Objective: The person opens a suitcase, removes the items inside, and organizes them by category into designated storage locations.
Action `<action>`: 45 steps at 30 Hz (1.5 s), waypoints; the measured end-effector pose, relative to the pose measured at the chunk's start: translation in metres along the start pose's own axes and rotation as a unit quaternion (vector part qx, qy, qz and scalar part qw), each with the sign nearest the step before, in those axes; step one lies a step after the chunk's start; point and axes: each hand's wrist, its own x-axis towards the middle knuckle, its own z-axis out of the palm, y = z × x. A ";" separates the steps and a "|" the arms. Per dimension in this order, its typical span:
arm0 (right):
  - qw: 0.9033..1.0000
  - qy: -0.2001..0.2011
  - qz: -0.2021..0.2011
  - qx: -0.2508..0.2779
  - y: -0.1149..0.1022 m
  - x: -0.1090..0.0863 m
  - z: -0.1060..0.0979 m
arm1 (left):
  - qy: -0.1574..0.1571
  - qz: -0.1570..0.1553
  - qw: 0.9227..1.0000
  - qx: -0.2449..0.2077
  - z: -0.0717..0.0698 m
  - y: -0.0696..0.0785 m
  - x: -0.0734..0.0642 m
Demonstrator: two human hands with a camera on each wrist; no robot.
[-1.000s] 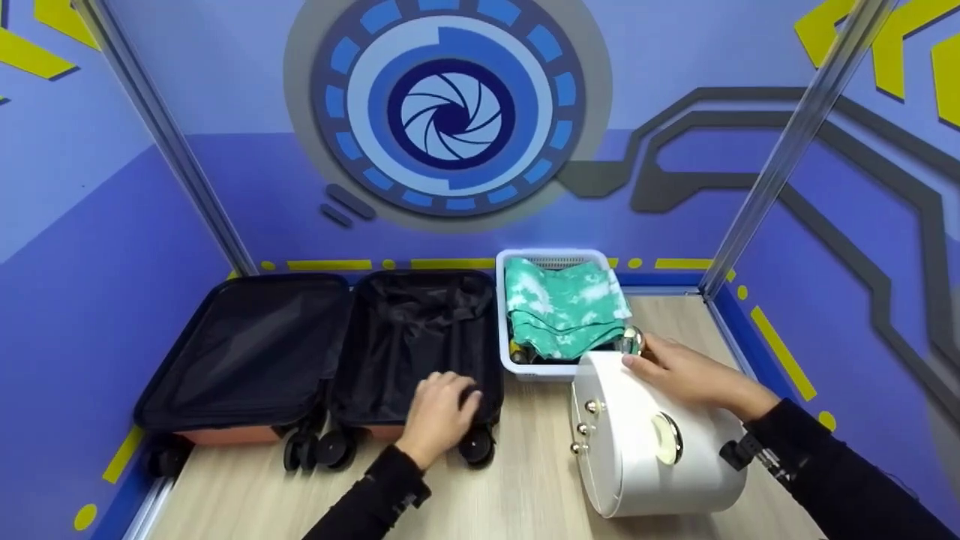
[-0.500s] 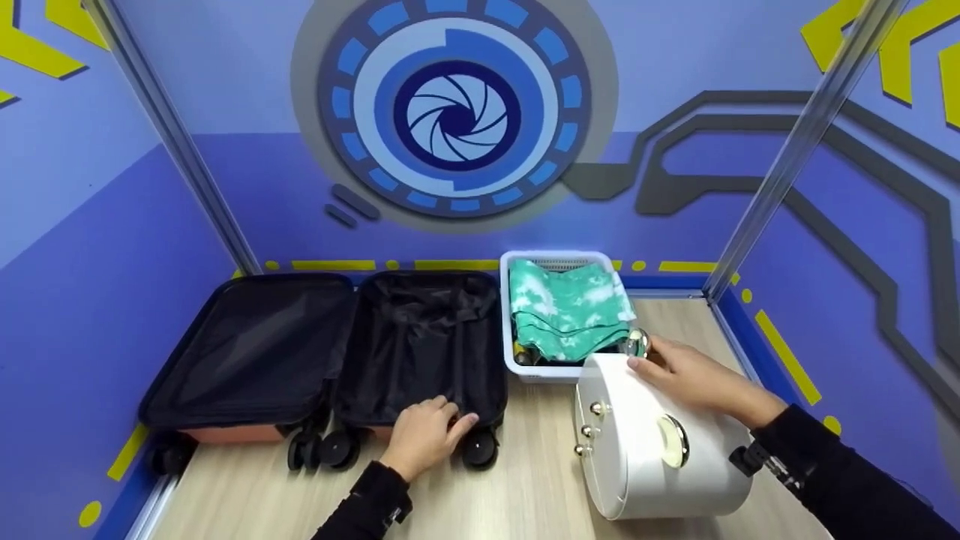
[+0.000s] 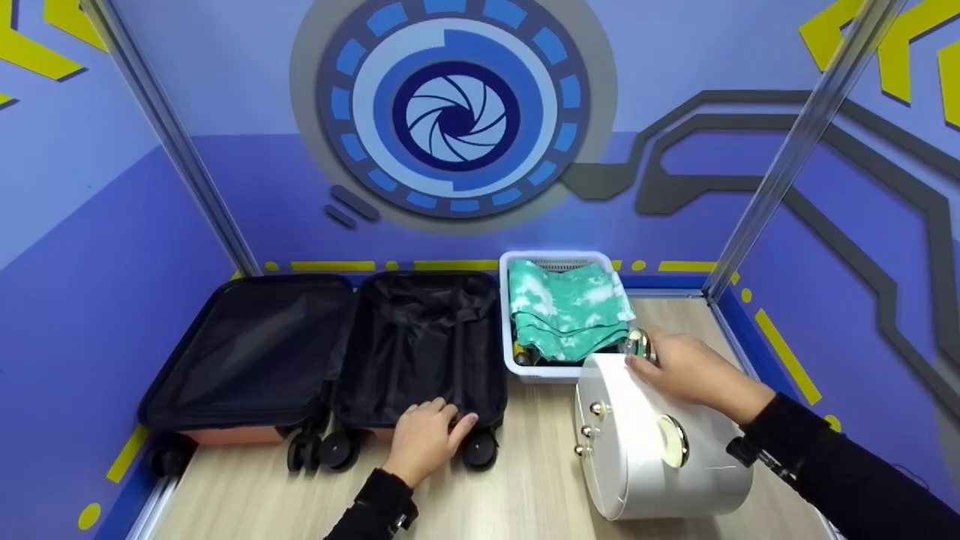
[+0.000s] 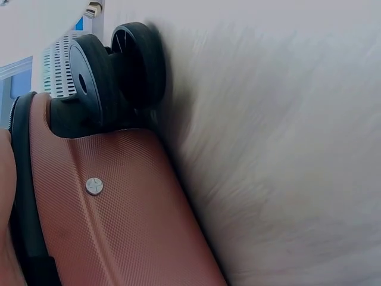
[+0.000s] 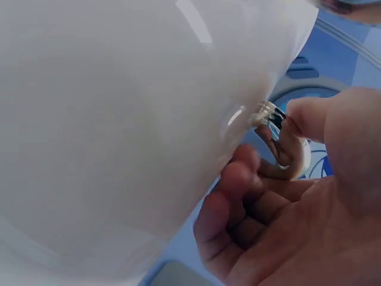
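Note:
An open suitcase with a black lining point(image 3: 420, 352) and a salmon-coloured shell point(image 4: 119, 202) lies flat on the table. My left hand point(image 3: 427, 439) rests its fingers on the front rim of the right half, between two wheels, thumb spread; only a sliver of this hand point(image 4: 6, 208) shows in the left wrist view. A glossy white box point(image 3: 660, 465) with rounded sides and small metal knobs stands at the right front. My right hand point(image 3: 690, 371) grips the shiny handle point(image 3: 639, 345) on its top. In the right wrist view the fingers of this hand point(image 5: 286, 214) curl round that handle.
Behind the white box stands a white plastic basket point(image 3: 525, 370) with a folded green-and-white cloth point(image 3: 570, 307) on top of other, mostly hidden things. The suitcase's left half point(image 3: 255, 345) lies near the left wall. Blue printed walls point(image 3: 450, 247) enclose the table point(image 3: 517, 480).
My left hand has slid a little left and back towards me along the suitcase's front rim. The right hand keeps hold of the handle. The head view has shifted slightly.

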 end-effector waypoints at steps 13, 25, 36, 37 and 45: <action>0.997 -0.049 0.043 -0.030 -0.002 0.006 0.003 | 0.009 0.001 1.000 -0.021 0.008 -0.007 -0.001; 0.997 -0.051 0.040 -0.044 0.013 -0.002 -0.008 | 0.002 -0.011 1.000 -0.015 -0.001 0.001 -0.002; 0.995 -0.070 0.048 -0.047 0.033 -0.007 -0.022 | 0.001 -0.016 1.000 -0.009 0.002 0.000 -0.002; 0.995 -0.070 0.047 -0.048 0.035 -0.006 -0.023 | 0.003 -0.016 1.000 -0.009 0.002 0.001 -0.002; 0.996 -0.066 0.024 -0.055 0.049 -0.004 -0.032 | 0.012 -0.012 1.000 -0.005 0.003 0.001 -0.003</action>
